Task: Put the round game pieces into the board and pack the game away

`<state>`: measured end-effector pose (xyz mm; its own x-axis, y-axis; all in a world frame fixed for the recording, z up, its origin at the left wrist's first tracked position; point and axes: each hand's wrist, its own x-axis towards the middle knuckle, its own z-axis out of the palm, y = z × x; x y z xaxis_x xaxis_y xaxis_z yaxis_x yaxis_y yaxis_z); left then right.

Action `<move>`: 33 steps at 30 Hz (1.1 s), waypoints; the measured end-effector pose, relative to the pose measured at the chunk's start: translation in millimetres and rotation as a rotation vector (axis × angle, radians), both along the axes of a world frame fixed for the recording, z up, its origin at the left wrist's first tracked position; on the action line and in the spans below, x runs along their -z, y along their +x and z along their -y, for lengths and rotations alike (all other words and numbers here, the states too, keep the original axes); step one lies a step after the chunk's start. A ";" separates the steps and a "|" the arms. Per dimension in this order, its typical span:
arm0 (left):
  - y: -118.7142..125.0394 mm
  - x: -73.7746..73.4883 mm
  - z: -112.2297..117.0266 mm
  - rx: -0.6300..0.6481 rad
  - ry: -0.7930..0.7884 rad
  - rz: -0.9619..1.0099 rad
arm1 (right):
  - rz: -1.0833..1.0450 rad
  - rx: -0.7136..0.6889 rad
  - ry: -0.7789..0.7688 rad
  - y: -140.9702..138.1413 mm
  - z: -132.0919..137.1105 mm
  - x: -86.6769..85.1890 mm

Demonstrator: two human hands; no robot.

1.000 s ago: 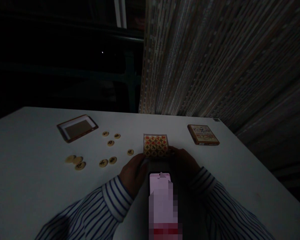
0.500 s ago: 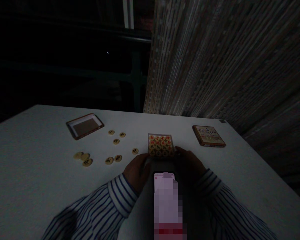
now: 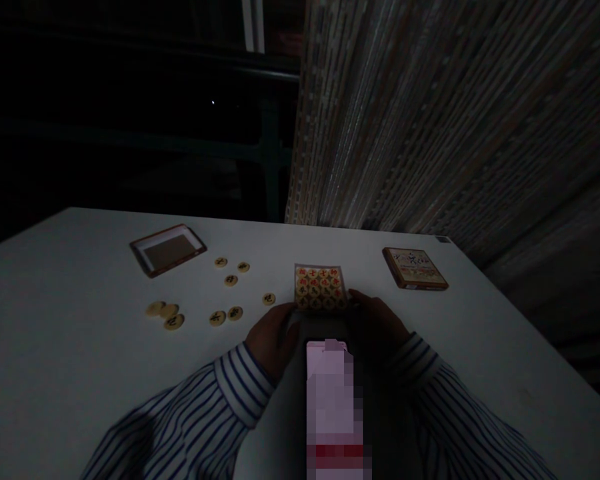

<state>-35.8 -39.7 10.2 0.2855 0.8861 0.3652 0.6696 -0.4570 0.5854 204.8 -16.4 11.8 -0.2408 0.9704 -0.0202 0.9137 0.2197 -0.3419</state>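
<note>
While both hands (image 3: 325, 330) flank the tile tray (image 3: 320, 288), bare table (image 3: 480, 333) lies rightward.

A single head-worn view is directed forward and downward, from close range, onto the white table (image 3: 55, 347).
</note>
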 end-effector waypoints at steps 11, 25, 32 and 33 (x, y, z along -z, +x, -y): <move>0.3 0.4 0.8 0.011 -0.009 0.034 | -0.023 -0.012 0.050 -3.3 3.7 -5.9; 0.0 -2.1 0.8 0.001 -0.021 0.016 | -0.084 -0.027 0.011 -4.4 4.2 -9.0; -0.7 -1.4 0.5 -0.003 -0.020 0.017 | -0.104 -0.031 -0.017 2.7 -0.1 -1.3; -0.5 -1.9 0.4 -0.006 -0.021 0.020 | -0.108 -0.030 -0.023 2.7 -0.2 -1.8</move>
<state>-36.3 -40.1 12.1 0.2734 0.8953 0.3516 0.6603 -0.4405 0.6083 207.5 -16.3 13.6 -0.2716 0.9623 -0.0148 0.8646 0.2373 -0.4429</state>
